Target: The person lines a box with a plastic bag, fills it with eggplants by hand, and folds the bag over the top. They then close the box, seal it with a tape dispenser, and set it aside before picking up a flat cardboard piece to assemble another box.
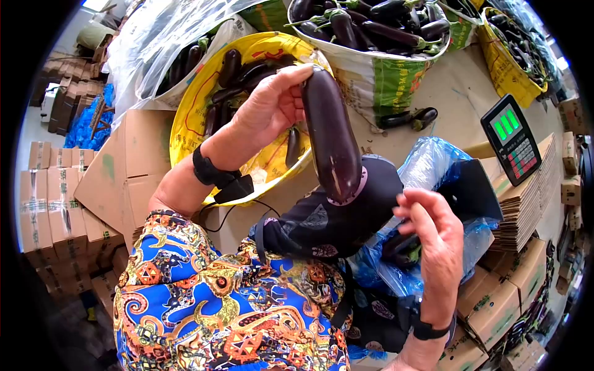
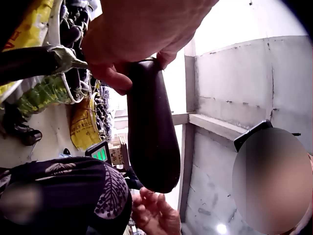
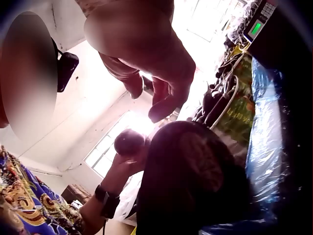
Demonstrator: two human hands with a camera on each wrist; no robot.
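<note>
A large dark purple eggplant [image 1: 331, 123] hangs from my left hand [image 1: 272, 102], which pinches it by its upper end with thumb and fingers. In the left wrist view the same eggplant [image 2: 152, 127] points downward, its rounded bottom near the other hand. My right hand [image 1: 436, 238] is to the right of my knee, its fingers loosely bent and holding nothing. Below that hand lies a blue plastic bag [image 1: 473, 241] with an eggplant [image 1: 401, 250] inside. Beside my left forearm is a yellow-lined tub [image 1: 185, 136] with several eggplants in it.
A white-and-green sack basket [image 1: 396, 80] heaped with eggplants stands ahead. Two eggplants [image 1: 408, 117] lie on the floor beside it. At right are a scale display [image 1: 512, 139] with lit green digits and stacked cardboard [image 1: 526, 191]. More cartons [image 1: 52, 210] stand at left.
</note>
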